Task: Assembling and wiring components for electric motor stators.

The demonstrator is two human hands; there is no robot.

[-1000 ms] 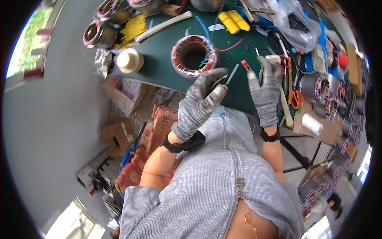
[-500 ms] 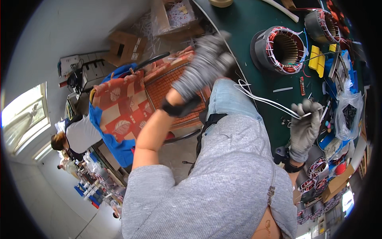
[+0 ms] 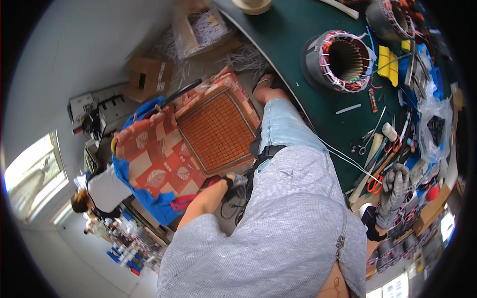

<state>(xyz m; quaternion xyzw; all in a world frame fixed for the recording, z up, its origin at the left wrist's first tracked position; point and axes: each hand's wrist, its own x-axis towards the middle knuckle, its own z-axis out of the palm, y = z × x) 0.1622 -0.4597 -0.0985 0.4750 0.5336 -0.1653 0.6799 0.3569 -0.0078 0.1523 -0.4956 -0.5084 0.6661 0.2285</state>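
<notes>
My right hand, in a grey work glove, is at the right by the bench's near tools. Its fingers are folded together on the end of a white cord, which runs left over the bench edge past my thigh. Close to this hand lie orange-handled scissors. Low beside my hip and the chair is my gloved left hand; its fingers are mostly hidden. On the green bench stands a motor stator with red and white windings round its bore.
A second stator, yellow pieces and a clear plastic bag lie along the far right. A chair with a woven seat stands at my left. Behind it are cardboard boxes. Another person sits at the left.
My left hand has swung back from above the chair to beside my hip. My right hand has moved nearer my body, drawing the white cord along. The view has shifted slightly.
</notes>
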